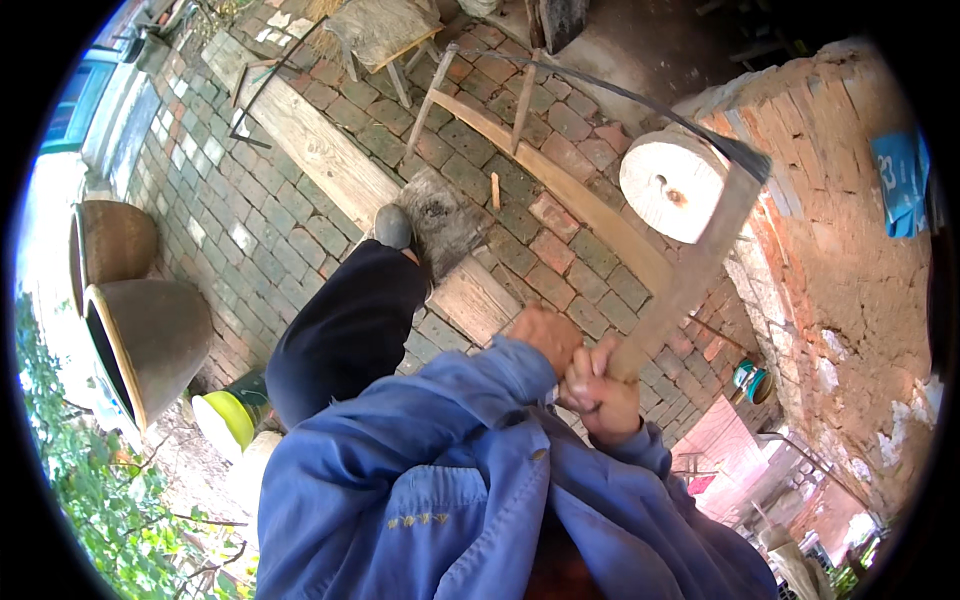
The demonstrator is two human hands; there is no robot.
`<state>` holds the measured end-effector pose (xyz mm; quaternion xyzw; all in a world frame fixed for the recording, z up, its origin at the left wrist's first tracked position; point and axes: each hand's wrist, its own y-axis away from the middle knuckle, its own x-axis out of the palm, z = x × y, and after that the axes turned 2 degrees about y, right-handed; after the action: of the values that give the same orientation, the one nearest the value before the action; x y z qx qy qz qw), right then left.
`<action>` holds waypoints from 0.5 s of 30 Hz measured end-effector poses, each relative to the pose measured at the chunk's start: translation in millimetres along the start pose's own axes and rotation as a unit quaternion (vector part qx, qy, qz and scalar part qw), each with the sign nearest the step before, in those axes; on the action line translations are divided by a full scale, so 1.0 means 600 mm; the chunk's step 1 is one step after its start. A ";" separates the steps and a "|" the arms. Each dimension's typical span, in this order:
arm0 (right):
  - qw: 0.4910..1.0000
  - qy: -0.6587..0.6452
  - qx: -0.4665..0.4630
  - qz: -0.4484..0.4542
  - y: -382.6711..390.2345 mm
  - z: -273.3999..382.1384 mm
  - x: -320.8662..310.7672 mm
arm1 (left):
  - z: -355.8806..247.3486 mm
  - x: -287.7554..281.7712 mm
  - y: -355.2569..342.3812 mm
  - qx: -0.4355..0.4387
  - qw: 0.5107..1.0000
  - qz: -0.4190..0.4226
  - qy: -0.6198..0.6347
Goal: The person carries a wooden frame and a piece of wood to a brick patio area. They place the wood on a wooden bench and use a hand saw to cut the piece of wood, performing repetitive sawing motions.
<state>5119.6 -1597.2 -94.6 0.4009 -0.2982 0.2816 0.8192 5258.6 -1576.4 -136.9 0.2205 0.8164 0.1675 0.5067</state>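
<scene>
A wooden frame saw (585, 205) slants across the view, with a dark cord strung along its far side and a long middle bar. My right hand (604, 392) is wrapped round the lower end of its near end bar. Right beside it, my left hand (545, 335) is closed at the same end of the saw; its fingertips are hidden. The blade cannot be made out. A weathered wood block (440, 222) lies over a long plank (315, 150), and my shoe (393, 227) presses on them.
A worn wooden stool (380, 30) stands at the far side of the brick floor. A round pale stone or wood disc (672, 186) leans by the crumbling brick wall (830, 210) on the right. Large clay jars (160, 335) and a yellow-green bucket (228, 415) are at left.
</scene>
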 end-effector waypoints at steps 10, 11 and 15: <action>0.999 -0.012 0.034 -0.001 -0.092 -0.019 -0.015 | 0.069 -0.010 -0.040 -0.048 0.998 0.001 0.038; 0.999 -0.023 0.028 -0.008 -0.064 -0.002 -0.013 | 0.039 -0.037 -0.030 -0.029 0.999 0.005 0.028; 1.000 -0.019 0.013 -0.013 0.042 0.027 0.000 | -0.050 -0.017 0.007 0.007 0.999 0.000 0.032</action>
<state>5097.7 -1597.5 -74.1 0.4206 -0.3051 0.2670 0.8116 5236.5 -1579.5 -114.1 0.2184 0.8334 0.1682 0.4790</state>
